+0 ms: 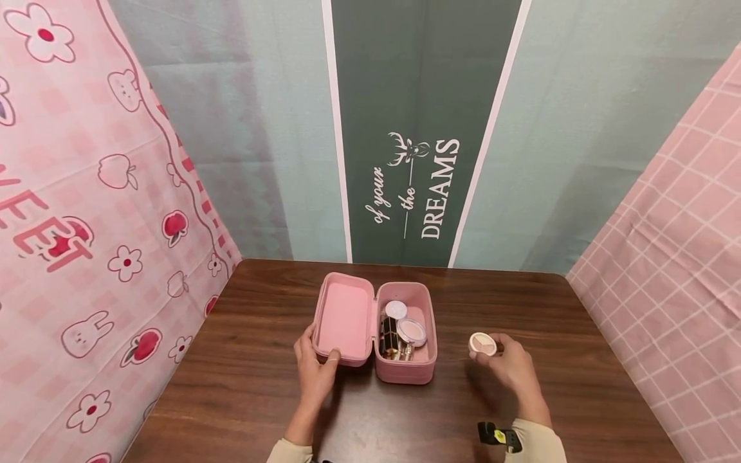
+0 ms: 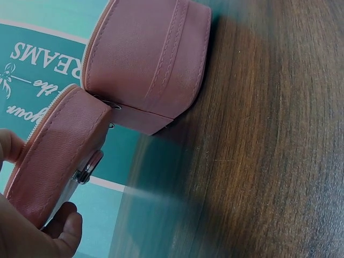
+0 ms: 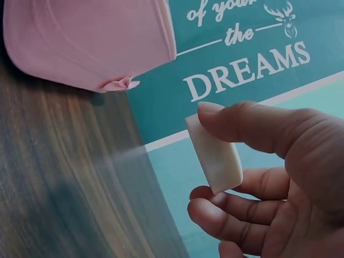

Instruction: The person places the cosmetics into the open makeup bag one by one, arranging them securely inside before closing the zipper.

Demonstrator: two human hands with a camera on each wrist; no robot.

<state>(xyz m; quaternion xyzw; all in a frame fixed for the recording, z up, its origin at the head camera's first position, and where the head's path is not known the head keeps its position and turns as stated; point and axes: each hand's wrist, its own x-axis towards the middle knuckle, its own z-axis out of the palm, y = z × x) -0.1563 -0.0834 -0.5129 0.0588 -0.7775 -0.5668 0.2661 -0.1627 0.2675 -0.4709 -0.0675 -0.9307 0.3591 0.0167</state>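
A pink cosmetic case point(image 1: 405, 373) stands unzipped on the table, its lid point(image 1: 345, 315) swung out to the left. My left hand point(image 1: 314, 370) grips the lid at its near left corner, thumb on the near edge. In the left wrist view the fingers reach round the lid's side point(image 2: 59, 153), near a metal clasp point(image 2: 88, 167). Right of the case, my right hand point(image 1: 515, 366) pinches a small round makeup compact point(image 1: 483, 344), cream-coloured with a three-part top, between thumb and fingers. Its thick pale side point(image 3: 215, 156) shows in the right wrist view, held above the table.
Inside the case lie black lipstick-like tubes point(image 1: 389, 334), a round pink compact point(image 1: 412, 332) and a white round item point(image 1: 396, 310). The dark wooden table point(image 1: 260, 296) meets a green and teal cloth point(image 1: 399, 77) at the back. Pink cloths hang at both sides.
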